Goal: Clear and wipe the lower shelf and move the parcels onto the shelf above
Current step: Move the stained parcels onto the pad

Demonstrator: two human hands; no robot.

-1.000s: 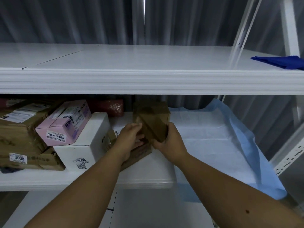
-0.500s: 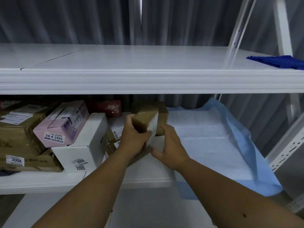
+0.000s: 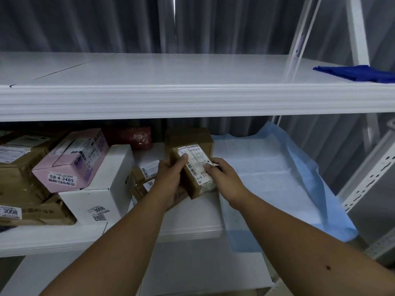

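Observation:
A small brown parcel with a white shipping label sits tilted above the lower shelf, held between both hands. My left hand grips its left side, thumb on the label. On its right edge rest the fingers of my right hand. Behind it stands a taller brown box. Left of the hands lie a white box, a pink box, crumpled brown cartons and small labelled parcels. The upper shelf is white and bare in the middle.
A dark blue cloth lies at the right end of the upper shelf. A light blue absorbent pad covers the right half of the lower shelf and hangs over its front edge. A red packet sits at the back. White uprights stand at right.
The small parcel has been turned so its white label faces up, and it has come forward from the taller brown box. My right hand moved from below it to its right edge.

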